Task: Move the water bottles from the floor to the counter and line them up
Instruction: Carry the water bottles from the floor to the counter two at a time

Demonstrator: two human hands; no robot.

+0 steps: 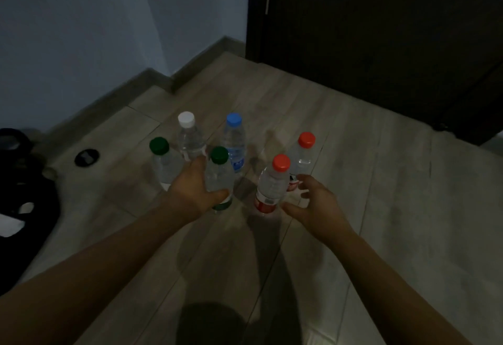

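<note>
Several clear water bottles stand upright on the wood-look floor (353, 181). My left hand (194, 189) wraps around the near green-capped bottle (220, 173), thumb across its front. My right hand (317, 206) is spread open just right of the near red-capped bottle (272, 184), fingers apart and not closed on it. Behind stand a second red-capped bottle (303, 154), a blue-capped bottle (234, 140), a white-capped bottle (188, 137) and another green-capped bottle (161, 159). No counter is in view.
A dark cabinet or door (381, 31) rises at the back right. A pale wall with a grey skirting board (114, 94) runs along the left. Dark objects (24, 195) lie on the floor at far left, beside a round floor fitting (87, 157).
</note>
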